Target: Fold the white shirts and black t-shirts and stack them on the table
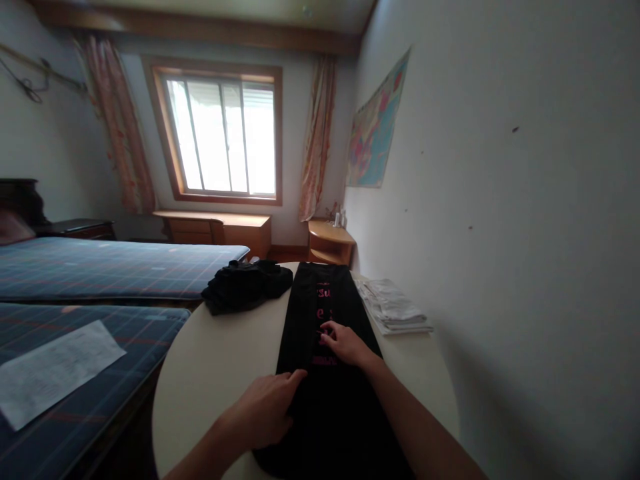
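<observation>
Where two hands (265, 407) (347, 343) rest lies one black cloth (340, 400).

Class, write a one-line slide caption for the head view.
Black cloth on a table, left hand at one side, right hand at its pink lettering.

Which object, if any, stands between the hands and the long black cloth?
Nothing visible: the left hand touches the black cloth at its left edge, the right hand over its pink print. The dark bundle and white stack lie to the sides.
</observation>
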`<move>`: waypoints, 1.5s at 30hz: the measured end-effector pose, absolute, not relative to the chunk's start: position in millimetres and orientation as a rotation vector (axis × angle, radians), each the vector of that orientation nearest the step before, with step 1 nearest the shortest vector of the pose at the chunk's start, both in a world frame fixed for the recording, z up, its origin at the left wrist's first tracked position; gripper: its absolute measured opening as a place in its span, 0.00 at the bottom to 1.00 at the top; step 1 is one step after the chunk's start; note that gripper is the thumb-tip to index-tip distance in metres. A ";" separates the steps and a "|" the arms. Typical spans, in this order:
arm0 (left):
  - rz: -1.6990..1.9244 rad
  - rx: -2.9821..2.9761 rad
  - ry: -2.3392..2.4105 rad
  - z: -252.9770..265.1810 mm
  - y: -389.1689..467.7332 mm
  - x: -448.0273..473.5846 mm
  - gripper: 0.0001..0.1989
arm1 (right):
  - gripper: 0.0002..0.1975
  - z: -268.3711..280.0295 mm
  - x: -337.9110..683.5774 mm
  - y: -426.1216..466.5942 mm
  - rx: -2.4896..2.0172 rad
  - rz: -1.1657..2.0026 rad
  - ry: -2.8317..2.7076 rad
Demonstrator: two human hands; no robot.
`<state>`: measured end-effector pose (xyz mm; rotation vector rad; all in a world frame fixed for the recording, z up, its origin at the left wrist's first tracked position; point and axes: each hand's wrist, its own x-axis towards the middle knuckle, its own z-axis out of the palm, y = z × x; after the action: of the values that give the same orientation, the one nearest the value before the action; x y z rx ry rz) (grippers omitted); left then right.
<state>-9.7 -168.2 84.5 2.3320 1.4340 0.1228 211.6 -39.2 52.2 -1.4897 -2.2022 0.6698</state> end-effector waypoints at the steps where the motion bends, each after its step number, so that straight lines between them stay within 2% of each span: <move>1: 0.122 2.329 1.386 87.5 -169.7 -10.9 0.39 | 0.17 50.2 207.4 -34.4 -1.486 0.678 -2.196; 5: 0.287 2.295 1.253 98.0 -171.4 -6.8 0.32 | 0.22 46.0 189.9 -18.7 -1.428 0.754 -2.145; 9: 0.374 2.258 1.113 100.7 -169.4 1.6 0.27 | 0.16 46.1 181.8 -10.0 -1.331 0.732 -2.116; 13: 0.257 2.258 1.104 92.1 -166.8 2.4 0.32 | 0.17 43.4 189.4 -9.5 -1.446 0.587 -2.105; 16: 0.214 2.306 1.084 83.6 -166.7 -1.5 0.40 | 0.18 37.7 197.9 -13.3 -1.412 0.586 -2.196; 19: 0.212 2.304 1.018 79.5 -166.3 -6.8 0.41 | 0.19 32.5 203.5 -18.2 -1.345 0.607 -2.217; 21: 0.233 2.220 0.975 78.5 -161.7 -11.0 0.35 | 0.19 31.5 205.2 -22.8 -1.326 0.595 -2.212; 24: 0.399 2.106 1.064 72.9 -142.6 -18.4 0.16 | 0.16 36.0 204.5 -36.3 -1.360 0.457 -2.176; 25: 0.513 2.108 1.172 68.9 -133.2 -21.1 0.12 | 0.14 39.3 202.9 -43.7 -1.364 0.395 -2.169; 27: 0.731 2.177 1.362 57.4 -112.2 -26.2 0.13 | 0.08 47.9 197.5 -63.5 -1.323 0.302 -2.196; 29: 0.811 2.267 1.437 42.6 -92.3 -30.3 0.14 | 0.07 57.2 189.6 -88.6 -1.198 0.300 -2.294; 32: 0.844 2.353 1.412 19.7 -72.2 -33.9 0.16 | 0.11 66.4 176.6 -127.2 -0.909 0.384 -2.456; 35: 0.893 2.402 1.399 3.4 -65.6 -35.6 0.16 | 0.27 65.4 166.7 -154.0 -0.689 0.419 -2.616; 37: 0.916 2.420 1.387 -1.8 -65.6 -36.5 0.16 | 0.30 60.9 163.0 -162.7 -0.671 0.361 -2.700; 41: 0.936 2.403 1.381 -3.9 -66.4 -37.9 0.17 | 0.12 54.9 165.1 -167.7 -0.629 0.259 -2.787; 45: 0.960 2.376 1.395 -4.4 -63.5 -38.6 0.20 | 0.06 57.6 178.0 -173.9 -0.477 0.396 -2.832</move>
<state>-38.6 -63.5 -4.4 2.3763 1.3946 0.9604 178.0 -173.9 57.6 -0.4767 -2.8322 0.3958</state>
